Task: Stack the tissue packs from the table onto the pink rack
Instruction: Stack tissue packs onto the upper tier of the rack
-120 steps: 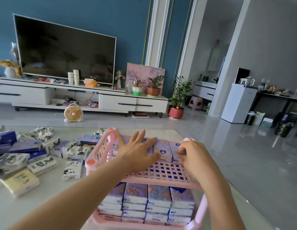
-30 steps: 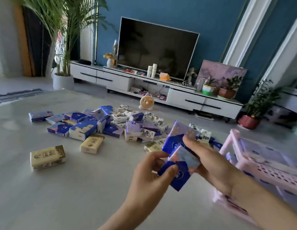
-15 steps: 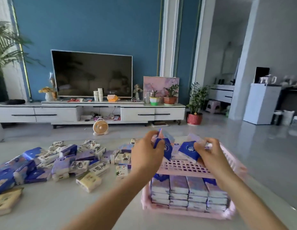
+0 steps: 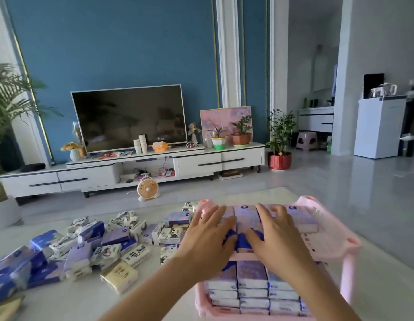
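Note:
The pink rack (image 4: pixel 335 242) stands on the pale table at the lower right. Its top shelf carries a row of purple and blue tissue packs (image 4: pixel 246 216). My left hand (image 4: pixel 208 237) lies flat with spread fingers on the packs at the shelf's left. My right hand (image 4: pixel 276 235) presses flat on the packs beside it. The lower shelf is filled with stacked tissue packs (image 4: pixel 252 288). A loose heap of tissue packs (image 4: pixel 108 244) in blue, purple, white and cream lies on the table (image 4: pixel 62 304) to the left of the rack.
Beyond the table's far edge is a grey floor with a small orange fan (image 4: pixel 147 188), a white TV cabinet (image 4: pixel 196 163) and a red plant pot (image 4: pixel 279 160). A large potted palm (image 4: pixel 6 112) stands far left.
Half a second ago each hand held a blue pack above the top shelf. Now those packs lie on the shelf and both hands press flat on the row.

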{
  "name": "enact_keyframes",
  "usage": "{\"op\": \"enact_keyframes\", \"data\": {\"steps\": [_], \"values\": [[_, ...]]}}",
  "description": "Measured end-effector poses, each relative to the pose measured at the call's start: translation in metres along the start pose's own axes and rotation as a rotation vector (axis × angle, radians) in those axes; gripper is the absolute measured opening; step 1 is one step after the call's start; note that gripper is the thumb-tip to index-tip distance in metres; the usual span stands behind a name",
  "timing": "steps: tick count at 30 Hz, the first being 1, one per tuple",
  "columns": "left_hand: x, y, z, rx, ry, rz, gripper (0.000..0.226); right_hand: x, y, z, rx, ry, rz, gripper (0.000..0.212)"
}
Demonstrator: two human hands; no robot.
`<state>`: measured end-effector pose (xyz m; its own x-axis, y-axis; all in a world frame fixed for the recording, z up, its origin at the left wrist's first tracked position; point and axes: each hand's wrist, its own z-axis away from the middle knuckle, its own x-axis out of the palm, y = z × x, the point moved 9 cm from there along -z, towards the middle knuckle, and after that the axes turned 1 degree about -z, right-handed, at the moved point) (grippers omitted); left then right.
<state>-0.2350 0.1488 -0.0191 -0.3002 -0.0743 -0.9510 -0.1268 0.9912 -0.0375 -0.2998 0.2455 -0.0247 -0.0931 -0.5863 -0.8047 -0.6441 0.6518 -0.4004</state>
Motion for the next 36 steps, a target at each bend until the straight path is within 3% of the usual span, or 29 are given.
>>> {"op": "enact_keyframes", "data": {"steps": [4,7,12,16,21,28,36], "values": [[0.003,-0.002,-0.003,-0.012,-0.176,0.109,0.053,0.012,-0.003,0.000,-0.077,-0.166,-0.126,0.048],[0.007,-0.004,-0.003,-0.022,-0.252,0.117,0.058,0.011,-0.005,0.003,-0.119,-0.161,-0.114,0.042],[0.017,0.002,0.001,0.020,-0.243,0.057,0.055,0.007,-0.011,0.011,-0.199,-0.105,-0.011,0.040],[0.016,0.005,0.000,0.026,-0.227,-0.013,0.030,0.004,-0.012,0.013,-0.211,-0.074,-0.030,0.037],[0.022,0.006,0.000,0.067,-0.240,-0.086,0.052,0.001,-0.012,0.013,-0.219,-0.061,-0.093,0.031],[0.023,-0.009,0.008,-0.033,-0.231,-0.153,0.075,-0.001,-0.009,0.020,-0.232,-0.085,-0.172,0.029],[0.012,-0.015,-0.012,-0.083,-0.194,-0.045,0.059,-0.004,-0.016,0.026,-0.262,-0.081,-0.107,0.033]]}}
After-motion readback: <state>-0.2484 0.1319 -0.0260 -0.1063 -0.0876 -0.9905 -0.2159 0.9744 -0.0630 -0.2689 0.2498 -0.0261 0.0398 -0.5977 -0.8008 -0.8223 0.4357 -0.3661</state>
